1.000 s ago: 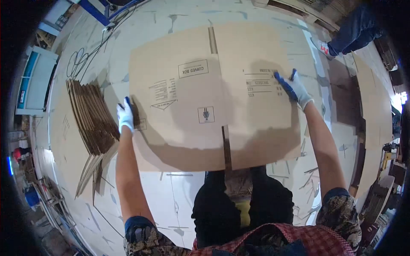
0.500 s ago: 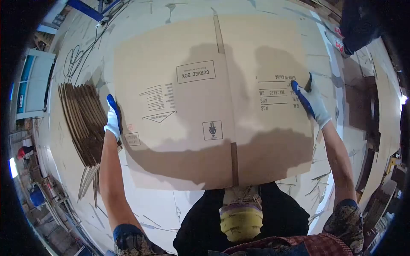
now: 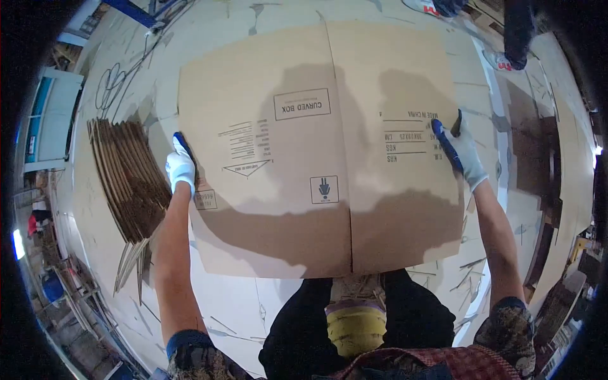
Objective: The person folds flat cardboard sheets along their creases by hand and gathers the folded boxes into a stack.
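Note:
A flattened cardboard box (image 3: 304, 152) lies before me, printed "CURVED BOX" and "MADE IN CHINA", the lettering upside down to me. My left hand (image 3: 182, 163), in a white glove with blue coating, grips its left edge. On the opposite edge my right hand (image 3: 467, 152), gloved alike, has the thumb over the printed face; part of its fingers is hidden. The panels meet along a thin seam running from top to bottom. Below the near edge sits a yellow roll-like object (image 3: 356, 329) between my dark-clothed legs.
A stack of folded cardboard (image 3: 130, 180) stands left of my left hand. Black cable (image 3: 113, 88) lies beyond it. At the upper right are another person's shoes (image 3: 500, 60). Cardboard scraps (image 3: 472, 278) litter the floor, and a blue metal frame (image 3: 133, 12) is at the upper left.
My left hand has moved right, pushing the left panel inward. The gaps at the seam's two ends have closed up. Another shoe of the other person has come into view at the top.

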Demonstrator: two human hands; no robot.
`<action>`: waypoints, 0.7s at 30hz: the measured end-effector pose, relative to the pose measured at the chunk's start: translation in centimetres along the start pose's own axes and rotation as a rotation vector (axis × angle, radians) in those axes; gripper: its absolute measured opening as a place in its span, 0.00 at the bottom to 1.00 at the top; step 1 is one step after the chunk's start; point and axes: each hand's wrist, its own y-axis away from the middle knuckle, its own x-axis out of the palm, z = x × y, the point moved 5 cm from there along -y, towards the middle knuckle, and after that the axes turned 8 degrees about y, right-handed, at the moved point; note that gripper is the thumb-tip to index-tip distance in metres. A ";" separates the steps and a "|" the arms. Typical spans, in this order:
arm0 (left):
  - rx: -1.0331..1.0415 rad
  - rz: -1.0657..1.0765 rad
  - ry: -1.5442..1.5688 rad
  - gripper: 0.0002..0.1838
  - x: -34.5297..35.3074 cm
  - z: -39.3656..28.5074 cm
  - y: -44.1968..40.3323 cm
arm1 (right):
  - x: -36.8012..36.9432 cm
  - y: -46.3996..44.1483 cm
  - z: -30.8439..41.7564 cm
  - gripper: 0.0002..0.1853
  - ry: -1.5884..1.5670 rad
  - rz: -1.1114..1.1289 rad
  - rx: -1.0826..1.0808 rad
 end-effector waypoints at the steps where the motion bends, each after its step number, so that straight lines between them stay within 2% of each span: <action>1: 0.000 -0.010 0.003 0.40 -0.9 -0.9 0.5 | -0.1 0.0 0.2 0.26 -0.014 0.008 -0.002; 5: -0.001 -0.026 0.078 0.35 -4.2 -3.1 4.3 | -0.7 0.2 0.0 0.27 -0.050 0.018 0.012; 7: 0.578 -0.571 -0.065 0.24 -7.7 -6.5 8.3 | -0.5 0.2 -0.1 0.27 -0.084 0.013 0.032; 9: 0.870 -0.261 0.315 0.16 -8.6 -10.9 12.7 | -0.4 0.2 0.2 0.27 -0.097 0.005 0.020; 10: 1.075 -0.090 0.372 0.14 -8.8 -14.0 16.6 | -0.4 0.4 0.5 0.27 -0.102 0.009 0.014; 11: 1.228 0.003 0.328 0.14 -7.8 -15.6 20.2 | -0.4 0.4 0.8 0.27 -0.105 0.014 0.006; 12: 1.385 0.259 0.465 0.17 -6.7 -17.7 22.9 | -0.3 0.3 0.8 0.27 -0.105 0.020 -0.003; 13: 1.416 0.329 0.512 0.19 -6.6 -19.4 26.0 | -0.3 0.4 0.5 0.27 -0.097 0.025 0.004; 15: 1.417 0.392 0.348 0.19 -1.5 -18.6 28.6 | -0.6 0.1 -0.1 0.26 -0.072 0.024 0.012; 20: 1.408 0.371 0.248 0.19 0.4 -18.7 29.4 | -0.5 0.7 0.6 0.25 -0.056 -0.016 -0.047; 21: 1.411 0.358 0.250 0.19 0.7 -18.9 29.3 | -0.4 0.4 0.2 0.30 -0.019 0.001 0.005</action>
